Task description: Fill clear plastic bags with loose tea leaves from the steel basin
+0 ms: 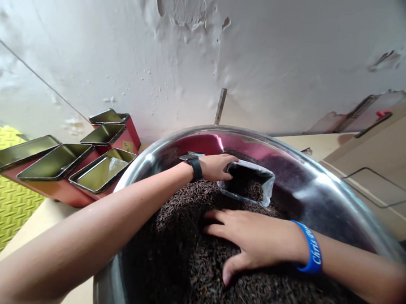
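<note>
A large round metal basin (pixel 326 175) holds a heap of dark, dry loose tea leaves (pixel 211 269). Near its far side a box-shaped clear plastic bag (pixel 266 195) lies with its mouth toward me and some leaves inside. My left hand (pixel 217 167), with a black watch on the wrist, grips the bag's left upper edge between thumb and fingers. In front of the bag, my right hand (pixel 249 237) rests on the leaves with fingers spread and thumb apart. Its fingertips partly sink into them. A blue wristband (pixel 311 248) is on that wrist.
Several open red tins (pixel 60 181) stand left of the basin, beside a yellow textured mat (pixel 5 210). Behind rises a white wall (pixel 179 70) with peeling paint. A pale wooden panel (pixel 391 151) with a thin metal loop stands at the right.
</note>
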### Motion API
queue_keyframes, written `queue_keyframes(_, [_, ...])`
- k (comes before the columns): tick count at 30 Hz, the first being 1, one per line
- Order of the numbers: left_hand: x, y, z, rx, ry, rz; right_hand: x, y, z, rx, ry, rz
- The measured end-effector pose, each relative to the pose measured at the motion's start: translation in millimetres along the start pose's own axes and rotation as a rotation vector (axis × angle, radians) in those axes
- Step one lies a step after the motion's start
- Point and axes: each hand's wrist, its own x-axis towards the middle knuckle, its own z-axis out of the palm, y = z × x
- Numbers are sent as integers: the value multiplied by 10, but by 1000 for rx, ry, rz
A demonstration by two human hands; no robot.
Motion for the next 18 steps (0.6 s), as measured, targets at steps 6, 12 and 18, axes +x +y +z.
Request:
queue_keyframes(6, [-6, 2, 0, -4, 3, -3, -55, 2, 3, -14, -128, -2])
queue_keyframes(12, [-3, -7, 5, -19, 13, 5, -93, -18, -75, -94, -194, 37])
queue_keyframes(18, [28, -29, 32, -39, 27, 35, -92, 314, -221, -400, 146, 261])
